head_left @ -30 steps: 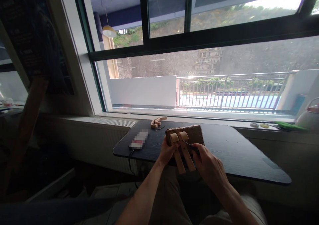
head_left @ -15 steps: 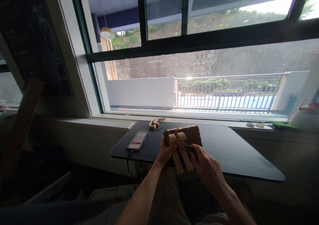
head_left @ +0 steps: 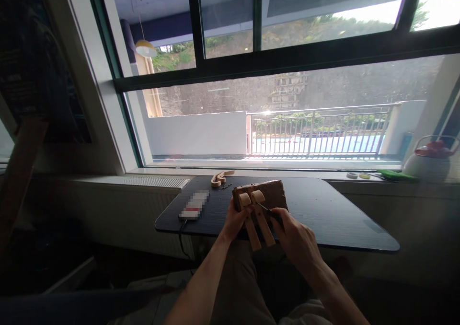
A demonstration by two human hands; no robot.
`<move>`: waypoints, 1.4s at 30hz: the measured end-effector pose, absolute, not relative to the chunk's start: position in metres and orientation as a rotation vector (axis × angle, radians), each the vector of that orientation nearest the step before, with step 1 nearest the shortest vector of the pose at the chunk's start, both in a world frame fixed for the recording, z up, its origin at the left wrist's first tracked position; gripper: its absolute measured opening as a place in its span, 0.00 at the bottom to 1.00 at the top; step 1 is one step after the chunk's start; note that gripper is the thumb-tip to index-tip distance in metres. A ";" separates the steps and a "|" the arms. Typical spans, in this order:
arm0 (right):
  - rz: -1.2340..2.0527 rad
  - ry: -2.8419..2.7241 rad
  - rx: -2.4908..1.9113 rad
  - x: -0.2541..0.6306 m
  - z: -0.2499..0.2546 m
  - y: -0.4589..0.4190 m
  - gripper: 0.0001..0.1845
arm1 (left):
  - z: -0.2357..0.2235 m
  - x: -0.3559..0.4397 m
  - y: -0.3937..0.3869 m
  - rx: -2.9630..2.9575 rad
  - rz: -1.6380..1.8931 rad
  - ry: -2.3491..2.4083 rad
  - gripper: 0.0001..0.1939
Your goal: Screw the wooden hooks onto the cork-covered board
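My left hand (head_left: 234,222) grips the left side of a brown, rough-edged block (head_left: 275,194), its thumb against the nearer of two pale tan strips. The left strip (head_left: 253,234) and the right strip (head_left: 265,229) both curl over at the top and hang below the block's lower edge. Dark spots like small holes show on them. In my right hand (head_left: 296,238) is a thin-shafted tool (head_left: 272,212) with a dark handle, like a screwdriver. Its tip meets the right strip just below the curl; the exact contact is too small to make out.
The block is held over the near edge of a dark table (head_left: 334,219). Curved tan pieces (head_left: 221,177) and small metal bits (head_left: 226,187) lie at its back left, near a blurred device (head_left: 194,205) with a cable. A kettle (head_left: 429,162) stands on the windowsill.
The view has shifted slightly, so everything sits a little further left. Both hands keep their grip, and the tool stays at the right strip with hardly any movement.
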State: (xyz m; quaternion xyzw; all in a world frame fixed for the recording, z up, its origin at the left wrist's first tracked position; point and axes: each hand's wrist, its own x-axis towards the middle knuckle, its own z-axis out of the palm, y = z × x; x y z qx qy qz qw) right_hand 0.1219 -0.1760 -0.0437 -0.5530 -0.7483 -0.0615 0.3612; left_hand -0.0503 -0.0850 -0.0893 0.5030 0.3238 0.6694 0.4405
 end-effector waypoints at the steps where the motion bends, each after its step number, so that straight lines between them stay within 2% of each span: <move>1: -0.161 -1.922 -1.447 0.122 -0.043 -0.176 0.13 | -0.090 -0.050 -0.085 1.250 1.661 0.803 0.22; 21: -0.184 -1.824 -1.421 0.113 -0.044 -0.182 0.12 | -0.081 -0.048 -0.090 1.248 1.616 0.807 0.28; 42: -0.131 -1.814 -1.450 0.112 -0.046 -0.183 0.11 | -0.080 -0.049 -0.091 1.239 1.609 0.818 0.25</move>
